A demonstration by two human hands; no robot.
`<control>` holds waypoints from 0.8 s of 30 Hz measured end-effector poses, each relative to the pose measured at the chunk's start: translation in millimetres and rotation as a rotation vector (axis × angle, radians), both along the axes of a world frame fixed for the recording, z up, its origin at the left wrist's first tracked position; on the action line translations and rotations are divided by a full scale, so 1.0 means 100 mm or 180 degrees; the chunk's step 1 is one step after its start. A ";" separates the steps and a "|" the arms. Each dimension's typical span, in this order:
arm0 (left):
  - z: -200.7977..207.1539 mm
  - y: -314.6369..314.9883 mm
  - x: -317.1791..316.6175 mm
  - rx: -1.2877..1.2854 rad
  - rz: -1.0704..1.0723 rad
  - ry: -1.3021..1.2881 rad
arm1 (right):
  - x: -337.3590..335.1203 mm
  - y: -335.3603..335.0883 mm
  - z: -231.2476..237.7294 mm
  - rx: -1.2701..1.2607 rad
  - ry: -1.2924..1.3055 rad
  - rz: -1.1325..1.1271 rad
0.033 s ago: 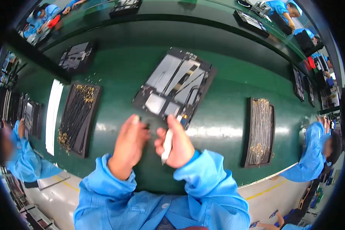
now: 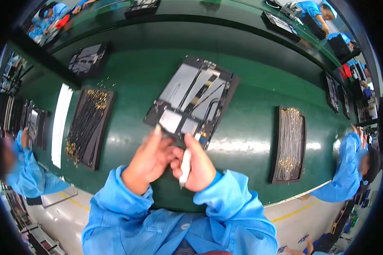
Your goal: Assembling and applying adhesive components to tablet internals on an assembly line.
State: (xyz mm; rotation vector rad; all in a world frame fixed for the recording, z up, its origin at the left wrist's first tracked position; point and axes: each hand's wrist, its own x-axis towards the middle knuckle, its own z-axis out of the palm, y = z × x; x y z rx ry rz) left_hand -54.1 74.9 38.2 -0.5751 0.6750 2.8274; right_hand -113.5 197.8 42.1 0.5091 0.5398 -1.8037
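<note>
An opened tablet (image 2: 202,95), with its grey battery panels and black cables exposed, lies tilted on the green bench in front of me. My left hand (image 2: 149,163) is at its near left edge, the thumb tip at the rim and apart from the fingers. Motion blurs those fingers a little, and whether they touch the tablet I cannot tell. Against my right palm sits a white pen-shaped tool (image 2: 185,166), its thin tip pointing back toward me. My right hand (image 2: 200,168) is closed around it, with the thumb by the tablet's near edge.
Left stands a dark tray (image 2: 98,146) of black gold-ended cables, beside white strips (image 2: 60,127). A tray (image 2: 302,144) of grey cables is on the right. Another opened tablet (image 2: 87,59) lies far left. Co-workers in blue sit at both sides; a raised shelf (image 2: 225,21) crosses the back.
The tablet has shifted slightly toward me and left. My left hand has moved right and up to its near edge. The tool stays in my right hand.
</note>
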 end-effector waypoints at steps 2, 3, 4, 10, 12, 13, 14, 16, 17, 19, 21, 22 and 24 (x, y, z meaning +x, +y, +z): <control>0.07 0.11 0.00 0.0221 0.0064 -0.0320 | 0.31 0.13 0.02 0.0131 0.0142 0.0177; 0.00 0.16 0.07 -0.0152 0.0262 -0.0188 | 0.41 0.18 0.04 0.0440 0.0164 0.0251; -0.02 0.20 0.13 -0.0525 0.0457 -0.0062 | 0.50 0.21 0.03 0.0415 0.0175 0.0277; 0.29 0.04 0.57 -0.2156 -0.0138 0.0085 | 0.96 0.51 -0.21 -0.0386 0.2405 0.3708; 0.13 -0.17 0.59 -0.2646 -0.0411 -0.0490 | 0.99 0.45 -0.16 -0.0487 0.2657 0.3941; 0.16 -0.17 0.49 -0.2878 -0.0344 -0.0699 | 0.98 0.41 -0.21 -0.0529 0.2611 0.3933; 0.12 -0.21 0.44 -0.3549 -0.0421 -0.1097 | 0.97 0.37 -0.27 -0.0569 0.2561 0.3924; 0.00 -0.19 0.49 -0.5351 0.0158 -0.1216 | 0.92 0.30 -0.25 -0.0674 0.2611 0.3950; 0.01 -0.23 0.50 -0.5350 0.0151 -0.1237 | 0.90 0.28 -0.27 -0.0679 0.2578 0.3968; 0.06 -0.32 0.51 -0.6293 0.0986 -0.1077 | 0.89 0.29 -0.25 -0.0621 0.2555 0.3882; 0.02 -0.64 0.57 -0.6761 0.1490 -0.1062 | 0.83 0.27 -0.21 -0.0490 0.2480 0.3859; 0.04 -0.82 0.60 -0.6898 0.1574 -0.1240 | 0.81 0.25 -0.19 -0.0341 0.2444 0.3848; 0.01 -1.31 0.71 -0.7411 0.1399 -0.1909 | 0.78 0.23 -0.18 -0.0243 0.2359 0.3668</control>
